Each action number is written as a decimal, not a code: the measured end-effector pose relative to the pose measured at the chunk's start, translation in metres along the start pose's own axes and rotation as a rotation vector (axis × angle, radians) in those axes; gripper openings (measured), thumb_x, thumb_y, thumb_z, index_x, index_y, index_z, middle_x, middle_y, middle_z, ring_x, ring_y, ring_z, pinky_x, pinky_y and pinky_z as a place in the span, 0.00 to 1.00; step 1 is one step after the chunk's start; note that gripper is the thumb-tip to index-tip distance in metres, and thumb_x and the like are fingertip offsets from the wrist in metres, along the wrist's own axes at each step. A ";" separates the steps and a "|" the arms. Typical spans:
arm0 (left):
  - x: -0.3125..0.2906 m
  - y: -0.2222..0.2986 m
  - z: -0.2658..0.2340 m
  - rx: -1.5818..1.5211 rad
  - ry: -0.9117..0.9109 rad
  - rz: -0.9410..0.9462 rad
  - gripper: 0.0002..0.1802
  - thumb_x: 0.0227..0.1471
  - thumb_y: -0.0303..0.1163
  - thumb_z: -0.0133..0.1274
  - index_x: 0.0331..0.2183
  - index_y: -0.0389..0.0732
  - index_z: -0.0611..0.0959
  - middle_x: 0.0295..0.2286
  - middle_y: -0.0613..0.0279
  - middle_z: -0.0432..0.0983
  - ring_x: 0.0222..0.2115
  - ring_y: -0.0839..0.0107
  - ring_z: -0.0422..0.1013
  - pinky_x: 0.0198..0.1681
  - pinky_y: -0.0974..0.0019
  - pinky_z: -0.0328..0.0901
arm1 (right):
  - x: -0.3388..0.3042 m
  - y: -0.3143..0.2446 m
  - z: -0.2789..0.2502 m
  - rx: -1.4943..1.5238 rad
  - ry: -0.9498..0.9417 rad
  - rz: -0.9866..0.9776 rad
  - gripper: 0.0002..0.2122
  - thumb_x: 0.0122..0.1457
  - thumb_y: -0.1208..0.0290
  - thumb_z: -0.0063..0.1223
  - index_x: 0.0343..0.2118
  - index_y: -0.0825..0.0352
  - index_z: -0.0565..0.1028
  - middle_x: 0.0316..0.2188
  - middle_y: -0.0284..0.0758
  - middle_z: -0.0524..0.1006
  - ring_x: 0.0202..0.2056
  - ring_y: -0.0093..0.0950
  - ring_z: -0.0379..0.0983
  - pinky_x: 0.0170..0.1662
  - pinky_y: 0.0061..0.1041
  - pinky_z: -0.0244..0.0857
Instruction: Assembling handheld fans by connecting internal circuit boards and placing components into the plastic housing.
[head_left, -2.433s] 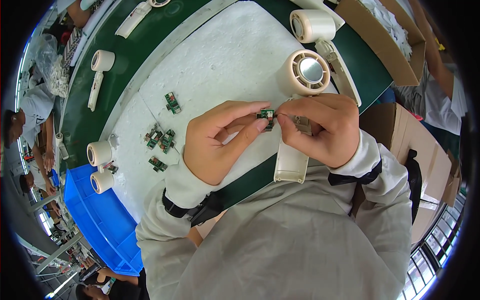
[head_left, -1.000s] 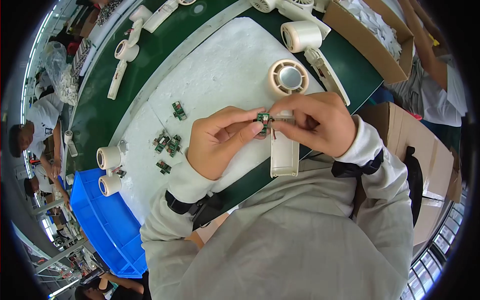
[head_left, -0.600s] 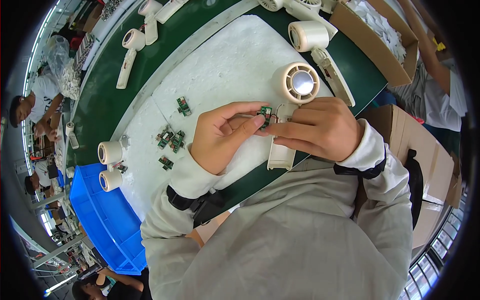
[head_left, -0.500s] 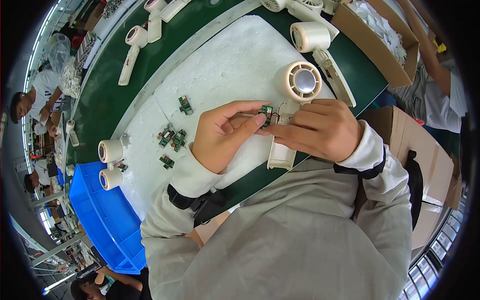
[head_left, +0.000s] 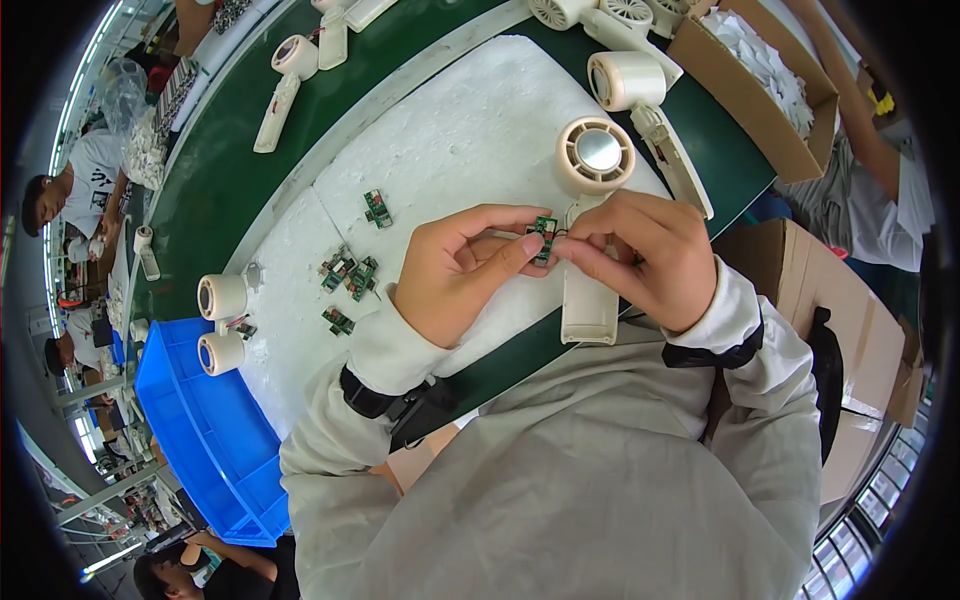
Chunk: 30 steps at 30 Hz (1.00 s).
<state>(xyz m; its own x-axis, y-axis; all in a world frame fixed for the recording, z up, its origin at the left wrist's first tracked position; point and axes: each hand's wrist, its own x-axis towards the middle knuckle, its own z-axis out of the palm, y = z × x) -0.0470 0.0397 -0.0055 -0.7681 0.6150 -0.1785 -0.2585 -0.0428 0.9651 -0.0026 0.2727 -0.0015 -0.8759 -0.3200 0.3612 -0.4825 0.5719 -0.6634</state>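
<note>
A small green circuit board [head_left: 543, 238] is pinched between the fingertips of my left hand [head_left: 455, 270] and my right hand [head_left: 645, 257], just above the white foam mat [head_left: 470, 140]. Thin wires seem to run from the board toward a cream handheld fan [head_left: 593, 190] lying under my right hand, its round head pointing away from me and its handle toward me. Several more green boards [head_left: 350, 275] lie loose on the mat left of my left hand, one [head_left: 376, 208] a little farther off.
A second cream fan [head_left: 640, 95] lies at the mat's far right beside a cardboard box [head_left: 755, 85]. More fan parts [head_left: 222, 298] sit at the mat's left edge and on the green belt [head_left: 240, 170]. A blue bin [head_left: 205, 430] stands lower left. Other people work nearby.
The view has shifted slightly. Both hands have stayed on the small board above the fan handle, with only small finger movements.
</note>
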 end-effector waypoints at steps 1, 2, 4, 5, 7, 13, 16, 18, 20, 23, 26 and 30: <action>0.000 0.000 0.000 0.001 0.001 0.000 0.16 0.62 0.23 0.54 0.50 0.27 0.78 0.42 0.52 0.81 0.41 0.68 0.79 0.48 0.66 0.73 | 0.001 0.000 0.000 0.000 0.000 -0.001 0.11 0.52 0.76 0.67 0.38 0.66 0.81 0.28 0.33 0.78 0.22 0.26 0.74 0.26 0.25 0.69; 0.000 -0.001 0.000 -0.009 0.014 0.003 0.16 0.62 0.23 0.54 0.50 0.27 0.78 0.42 0.52 0.81 0.41 0.68 0.79 0.48 0.66 0.73 | 0.002 -0.001 0.000 0.027 -0.023 -0.048 0.11 0.52 0.76 0.67 0.39 0.66 0.81 0.29 0.34 0.79 0.23 0.26 0.75 0.26 0.25 0.69; 0.000 -0.001 0.001 -0.028 0.039 0.007 0.16 0.62 0.23 0.54 0.50 0.27 0.78 0.43 0.52 0.81 0.41 0.68 0.79 0.48 0.66 0.73 | 0.004 0.000 0.000 0.079 -0.069 -0.141 0.11 0.51 0.77 0.67 0.39 0.66 0.81 0.30 0.35 0.79 0.24 0.28 0.75 0.28 0.25 0.70; 0.000 -0.001 0.002 -0.027 0.039 0.007 0.16 0.62 0.23 0.54 0.50 0.27 0.78 0.43 0.52 0.81 0.41 0.68 0.79 0.48 0.66 0.73 | 0.005 0.000 0.001 0.080 -0.069 -0.142 0.11 0.51 0.77 0.67 0.39 0.66 0.81 0.30 0.35 0.79 0.24 0.28 0.75 0.28 0.25 0.70; 0.001 0.001 0.003 -0.042 0.046 0.015 0.16 0.62 0.23 0.54 0.50 0.27 0.78 0.42 0.52 0.81 0.41 0.68 0.79 0.47 0.67 0.74 | 0.005 0.003 0.002 0.032 -0.029 -0.181 0.11 0.51 0.77 0.67 0.39 0.66 0.81 0.32 0.35 0.80 0.26 0.29 0.76 0.30 0.26 0.71; -0.001 -0.002 0.002 -0.008 0.049 0.006 0.16 0.62 0.22 0.53 0.50 0.27 0.78 0.42 0.52 0.81 0.41 0.68 0.79 0.48 0.67 0.74 | 0.003 0.003 0.004 -0.043 0.018 -0.199 0.10 0.50 0.78 0.66 0.37 0.66 0.82 0.32 0.35 0.79 0.31 0.32 0.76 0.34 0.28 0.72; -0.001 0.002 0.003 -0.005 0.037 0.029 0.16 0.62 0.22 0.53 0.50 0.28 0.78 0.42 0.52 0.81 0.41 0.68 0.79 0.47 0.67 0.74 | 0.006 0.001 0.001 -0.062 0.053 -0.183 0.09 0.49 0.79 0.66 0.36 0.66 0.82 0.31 0.35 0.79 0.32 0.32 0.76 0.35 0.28 0.72; -0.001 0.002 0.003 -0.003 0.040 0.030 0.16 0.62 0.22 0.53 0.50 0.28 0.79 0.42 0.52 0.81 0.41 0.68 0.79 0.48 0.67 0.74 | 0.006 0.000 0.001 -0.060 0.066 -0.175 0.09 0.49 0.79 0.66 0.35 0.67 0.82 0.30 0.34 0.79 0.31 0.31 0.75 0.35 0.28 0.71; -0.001 0.002 0.004 0.002 0.046 0.030 0.15 0.62 0.22 0.53 0.50 0.28 0.79 0.42 0.52 0.80 0.42 0.67 0.79 0.48 0.66 0.74 | 0.006 -0.001 0.001 -0.054 0.092 -0.157 0.09 0.48 0.80 0.67 0.34 0.67 0.82 0.28 0.34 0.78 0.31 0.31 0.74 0.35 0.27 0.69; -0.002 -0.002 0.004 0.005 0.041 0.079 0.15 0.62 0.21 0.52 0.50 0.29 0.80 0.43 0.53 0.79 0.42 0.67 0.78 0.49 0.66 0.74 | 0.005 -0.004 -0.001 -0.034 0.092 -0.083 0.08 0.48 0.80 0.67 0.33 0.68 0.81 0.26 0.33 0.76 0.30 0.30 0.73 0.33 0.27 0.68; -0.003 -0.006 0.006 0.015 0.032 0.148 0.14 0.62 0.20 0.52 0.50 0.30 0.80 0.44 0.53 0.78 0.43 0.66 0.78 0.49 0.65 0.74 | 0.005 -0.004 -0.003 -0.028 0.104 -0.047 0.08 0.48 0.80 0.67 0.32 0.68 0.81 0.25 0.32 0.75 0.29 0.29 0.72 0.33 0.26 0.66; -0.005 -0.006 0.007 0.041 0.021 0.234 0.14 0.62 0.18 0.51 0.49 0.31 0.81 0.45 0.53 0.77 0.43 0.66 0.78 0.50 0.65 0.74 | 0.007 -0.003 -0.003 -0.028 0.130 -0.060 0.08 0.48 0.80 0.66 0.32 0.68 0.80 0.25 0.32 0.74 0.29 0.29 0.71 0.32 0.26 0.65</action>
<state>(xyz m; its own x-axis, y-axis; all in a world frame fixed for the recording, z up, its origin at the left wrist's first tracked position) -0.0377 0.0427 -0.0086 -0.8167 0.5751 0.0477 -0.0479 -0.1500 0.9875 -0.0069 0.2711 0.0052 -0.8381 -0.2548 0.4824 -0.5322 0.5762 -0.6203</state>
